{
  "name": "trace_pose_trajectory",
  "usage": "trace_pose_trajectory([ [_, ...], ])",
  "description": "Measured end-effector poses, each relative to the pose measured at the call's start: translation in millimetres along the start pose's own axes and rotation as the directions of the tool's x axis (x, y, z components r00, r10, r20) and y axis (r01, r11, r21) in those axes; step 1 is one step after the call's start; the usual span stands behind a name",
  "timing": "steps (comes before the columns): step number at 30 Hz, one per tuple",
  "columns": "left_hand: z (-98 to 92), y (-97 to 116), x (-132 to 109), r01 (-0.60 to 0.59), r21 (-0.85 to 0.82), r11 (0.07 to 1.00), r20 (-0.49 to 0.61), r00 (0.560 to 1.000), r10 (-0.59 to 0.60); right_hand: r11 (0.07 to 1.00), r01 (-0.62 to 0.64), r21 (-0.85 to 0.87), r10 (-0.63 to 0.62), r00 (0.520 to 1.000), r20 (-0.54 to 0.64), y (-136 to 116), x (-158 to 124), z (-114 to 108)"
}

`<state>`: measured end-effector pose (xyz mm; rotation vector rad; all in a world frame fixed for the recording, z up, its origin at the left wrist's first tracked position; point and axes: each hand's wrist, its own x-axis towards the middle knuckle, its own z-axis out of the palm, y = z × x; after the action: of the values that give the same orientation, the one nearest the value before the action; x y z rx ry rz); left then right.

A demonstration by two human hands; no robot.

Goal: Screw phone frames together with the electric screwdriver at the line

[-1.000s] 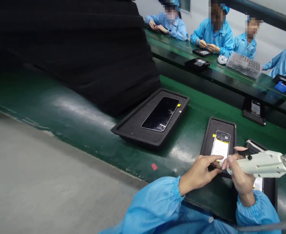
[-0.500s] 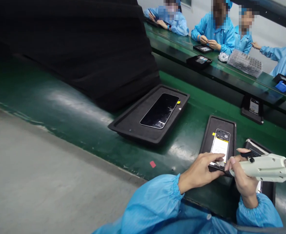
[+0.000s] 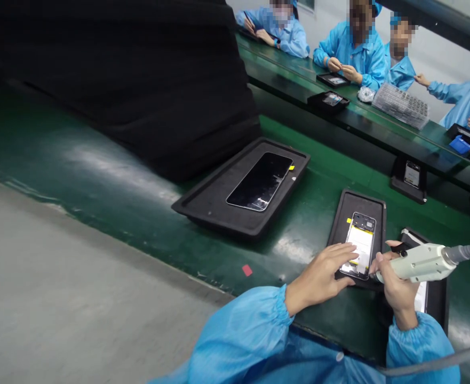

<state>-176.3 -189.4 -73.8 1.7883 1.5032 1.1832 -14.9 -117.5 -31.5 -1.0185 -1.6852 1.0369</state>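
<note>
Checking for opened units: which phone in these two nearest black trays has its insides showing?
The phone under the left hand, in the narrow black tray: its open frame shows a white panel. The dark phone in the wide black tray shows only glossy black glass.

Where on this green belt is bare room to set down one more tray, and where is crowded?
Bare green belt lies between the black tray with the dark phone and the narrow tray under the left hand; more lies left of the red tag. It is crowded around the right hand, where the electric screwdriver crosses over the trays.
</note>
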Motion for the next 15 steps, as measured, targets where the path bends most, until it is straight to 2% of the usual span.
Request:
trace_pose_trajectory([
  [8, -0.2, -1.7, 0.4, 0.008, 0.002, 1.000, 0.000, 1.000, -0.008, 1.000, -0.010, 0.027, 0.008, 0.999, 0.045, 9.9, -0.8, 2.2],
  [13, -1.5, 1.3, 2.7, 0.080, 0.021, 0.997, 0.035, 0.996, -0.081, 0.981, 0.124, -0.151, -0.104, 0.986, 0.133, 15.9, -1.8, -2.6],
  [15, -3.0, 2.7, 4.4, 0.100, 0.032, 0.994, 0.058, 0.993, -0.102, 0.973, 0.142, -0.181, -0.117, 0.983, 0.139, 17.8, -3.0, -4.3],
])
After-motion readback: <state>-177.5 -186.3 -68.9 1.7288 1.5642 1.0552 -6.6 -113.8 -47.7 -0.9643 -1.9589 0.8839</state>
